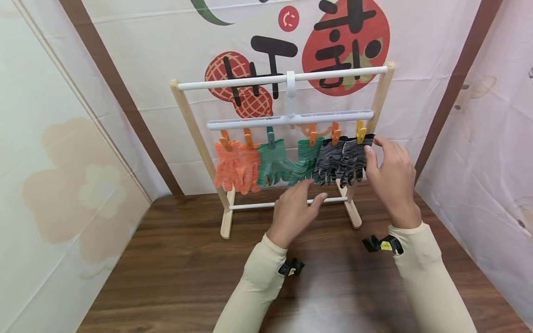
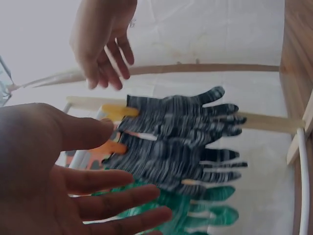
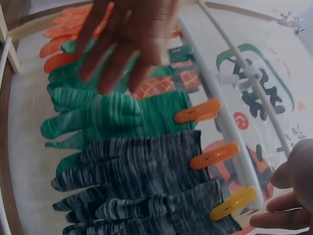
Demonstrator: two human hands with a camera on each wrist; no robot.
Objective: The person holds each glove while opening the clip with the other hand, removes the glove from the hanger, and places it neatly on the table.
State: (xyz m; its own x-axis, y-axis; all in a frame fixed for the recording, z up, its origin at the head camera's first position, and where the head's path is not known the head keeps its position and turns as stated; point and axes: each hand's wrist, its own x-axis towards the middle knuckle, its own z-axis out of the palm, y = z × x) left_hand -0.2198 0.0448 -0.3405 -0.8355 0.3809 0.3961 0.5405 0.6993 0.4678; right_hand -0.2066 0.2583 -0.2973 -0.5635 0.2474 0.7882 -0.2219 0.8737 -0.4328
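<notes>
Two black-and-grey striped knit gloves (image 1: pixel 329 159) hang at the right end of a white hanger bar (image 1: pixel 254 123), one by an orange clip (image 3: pixel 215 155) and the outermost by a yellow clip (image 1: pixel 361 132). Beside that outer glove my right hand (image 1: pixel 391 173) is raised, thumb and fingers apart near its cuff; the left wrist view shows a gap between them. My left hand (image 1: pixel 293 210) hovers lower, before the green gloves (image 1: pixel 275 162), its fingers spread and holding nothing. Farther left hang two orange gloves (image 1: pixel 237 166), also clipped.
A wooden stand (image 1: pixel 183 99) with a white top rod (image 1: pixel 233 82) carries the hanger. Its feet (image 1: pixel 226 222) rest on the brown table (image 1: pixel 179 268). Close behind is a printed cloth backdrop (image 1: pixel 158 60); another cloth (image 1: pixel 491 138) stands at the right.
</notes>
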